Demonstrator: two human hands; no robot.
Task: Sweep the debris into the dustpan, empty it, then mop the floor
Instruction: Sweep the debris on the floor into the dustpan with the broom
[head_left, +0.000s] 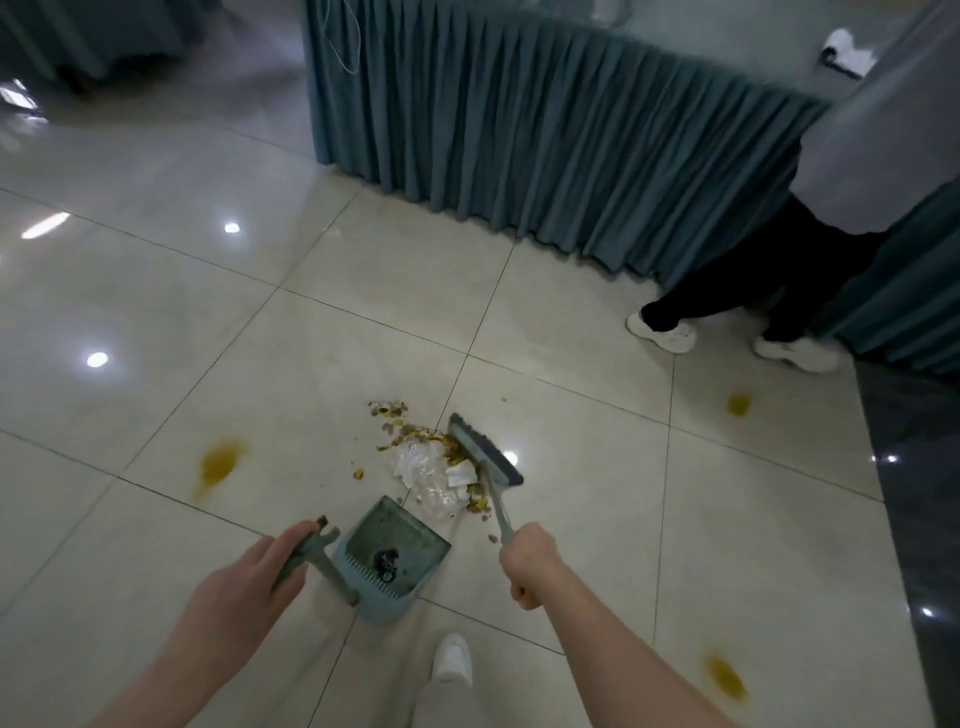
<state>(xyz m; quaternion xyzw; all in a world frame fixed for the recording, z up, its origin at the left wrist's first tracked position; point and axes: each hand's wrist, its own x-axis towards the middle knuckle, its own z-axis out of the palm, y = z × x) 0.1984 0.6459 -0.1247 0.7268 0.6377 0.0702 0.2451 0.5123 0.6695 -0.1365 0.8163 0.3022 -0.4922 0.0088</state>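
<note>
We stand on a glossy tiled floor (260, 312), with a bench draped in a pleated teal skirt (545, 145) ahead and another person (769, 291) in white shoes close by its right corner. To the left the floor is wide open; to the right a dark strip (914, 493) runs along the tiles, and that bystander narrows the room on that side.

We judge the task to be in its first stage. The debris (431, 462), a heap of yellowish scraps, crumpled clear plastic and white paper, lies just in front of the dustpan's mouth, mostly still on the tiles. The dustpan (395, 556) holds only a small dark clump. Yellow stains (218, 462) mark the floor at left, far right and lower right, so emptying and mopping are still to come; no mop is in view.

Our left hand (275, 566) is wrapped around the dustpan's upright handle, keeping it tilted toward the heap. Our right hand (530, 564) is fisted around the broom handle, with the broom head (485, 452) set on the far right side of the pile, touching it.
</note>
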